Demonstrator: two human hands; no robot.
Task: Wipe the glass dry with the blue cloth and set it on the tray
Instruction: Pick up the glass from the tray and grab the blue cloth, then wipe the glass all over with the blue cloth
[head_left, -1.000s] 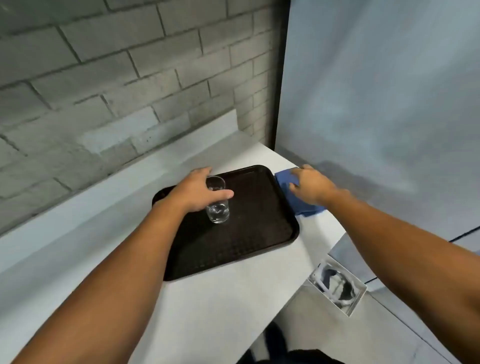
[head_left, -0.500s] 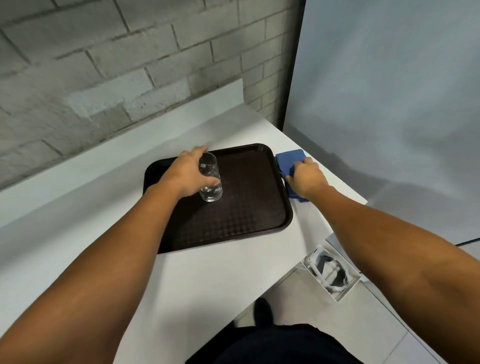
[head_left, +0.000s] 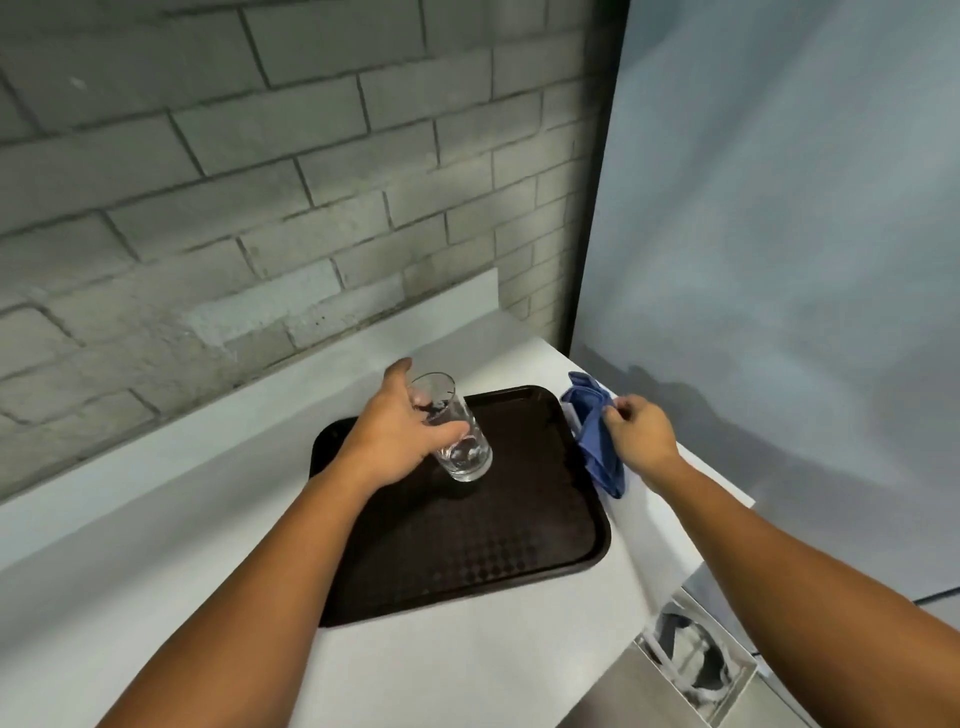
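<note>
Glass lifted, cloth gathered — wiping not begun.
Left hand (head_left: 400, 441) wraps the slippery, fragile glass (head_left: 451, 427) mid-wall above the tray (head_left: 545, 551); right hand (head_left: 641, 434) pinches the limp blue cloth (head_left: 597, 441).

Both arms are seen bare from the hands back to the frame's lower edge; no sleeve, cuff or glove is worn on either. The left hand (head_left: 402, 441) and the right hand (head_left: 641, 434) are shown without rings, and no watch or band is seen at either wrist. The nails are kept short, as far as can be told.
</note>
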